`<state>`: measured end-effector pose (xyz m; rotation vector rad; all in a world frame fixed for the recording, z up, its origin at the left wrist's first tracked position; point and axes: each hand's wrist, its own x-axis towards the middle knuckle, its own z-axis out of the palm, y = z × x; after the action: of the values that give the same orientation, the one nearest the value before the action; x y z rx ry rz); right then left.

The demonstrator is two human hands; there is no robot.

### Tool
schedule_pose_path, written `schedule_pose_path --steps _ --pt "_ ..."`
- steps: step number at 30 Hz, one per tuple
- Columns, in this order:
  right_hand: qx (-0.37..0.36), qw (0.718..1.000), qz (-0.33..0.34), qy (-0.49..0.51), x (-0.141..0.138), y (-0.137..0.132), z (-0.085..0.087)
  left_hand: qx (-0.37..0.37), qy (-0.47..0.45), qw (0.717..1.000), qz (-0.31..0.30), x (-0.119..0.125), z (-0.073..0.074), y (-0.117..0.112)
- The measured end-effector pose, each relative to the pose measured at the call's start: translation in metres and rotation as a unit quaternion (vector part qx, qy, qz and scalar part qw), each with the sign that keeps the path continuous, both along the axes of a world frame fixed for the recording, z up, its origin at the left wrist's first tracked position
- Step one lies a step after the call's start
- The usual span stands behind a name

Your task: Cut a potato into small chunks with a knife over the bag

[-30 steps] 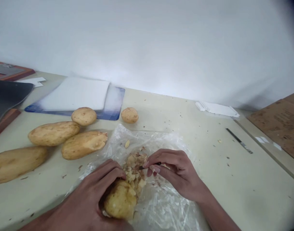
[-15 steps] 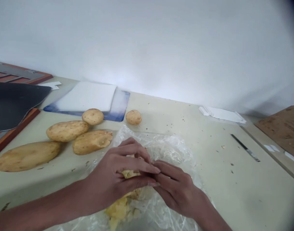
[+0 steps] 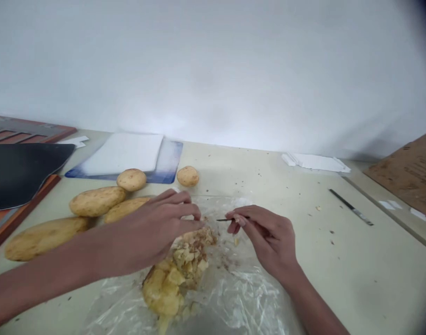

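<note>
My right hand [image 3: 272,239] pinches a thin dark blade-like piece [image 3: 225,219] between thumb and fingers, its narrow end pointing left. My left hand [image 3: 164,221] hovers over a heap of potato scraps [image 3: 192,258], fingers curved and a gap showing between thumb and forefinger. Nothing shows in that hand. Under both hands lies a crumpled clear plastic sheet or bag [image 3: 244,302]. A yellow peeled potato [image 3: 160,288] rests on it beside the scraps. Behind my left wrist is a partly hidden potato [image 3: 124,209].
Unpeeled potatoes [image 3: 97,201] lie at the left, and a small round one [image 3: 188,176] sits farther back. A white pad on a blue-edged board [image 3: 125,153] is behind them. On the right are a narrow metal blade [image 3: 350,207] and a cardboard box [image 3: 408,167].
My hands were together over the scraps and are now apart, the right one drawn off to the right. The thin dark piece in it now shows. The peeled potato and scraps are more exposed.
</note>
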<state>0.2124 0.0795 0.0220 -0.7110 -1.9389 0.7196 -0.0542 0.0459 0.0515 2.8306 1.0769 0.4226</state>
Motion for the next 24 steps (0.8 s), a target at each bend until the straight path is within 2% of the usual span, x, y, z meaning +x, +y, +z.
schedule_pose_path --steps 4,10,14,16,19,21,24 --pt "-0.045 0.999 -0.015 0.026 0.001 0.003 -0.001 -0.056 0.047 0.997 0.006 0.006 0.007 0.008" --pt "-0.081 0.995 -0.008 0.054 0.001 0.000 -0.003 -0.053 0.058 0.995 0.054 0.019 0.005 0.020" --pt "-0.107 0.991 0.009 0.084 0.002 -0.002 0.000 -0.077 0.044 0.995 0.044 0.014 0.010 0.019" --pt "-0.124 0.985 0.028 0.114 0.002 -0.004 0.002 -0.093 0.033 0.994 0.041 0.004 0.011 0.010" --pt "-0.154 0.974 0.070 0.151 0.000 -0.007 0.004 -0.114 0.018 0.989 0.087 -0.018 0.004 -0.015" --pt "-0.180 0.967 0.097 0.154 -0.002 -0.008 0.003 -0.164 0.016 0.977 0.133 -0.031 -0.008 -0.036" --pt "-0.217 0.957 0.136 0.139 -0.007 -0.009 0.001 -0.182 -0.020 0.968 0.169 -0.037 -0.032 -0.062"
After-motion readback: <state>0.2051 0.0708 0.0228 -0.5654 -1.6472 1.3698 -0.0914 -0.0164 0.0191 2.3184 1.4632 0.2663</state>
